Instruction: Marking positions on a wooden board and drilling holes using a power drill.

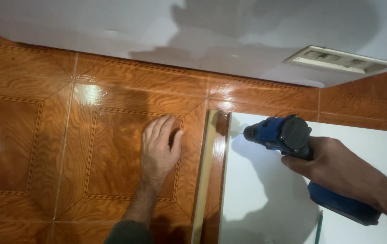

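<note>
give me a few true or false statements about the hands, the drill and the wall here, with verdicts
1. The right hand grips a blue cordless drill. True.
2. The left hand holds a screwdriver. False: it lies flat and open on the brown tiled wall, holding nothing.
3. The drill's tip points at the left edge of a white panel. True.
4. The wall tiles are plain grey. False: they are glossy brown with a wood-grain pattern.
5. A vent grille sits in the ceiling at upper right. True.
</note>
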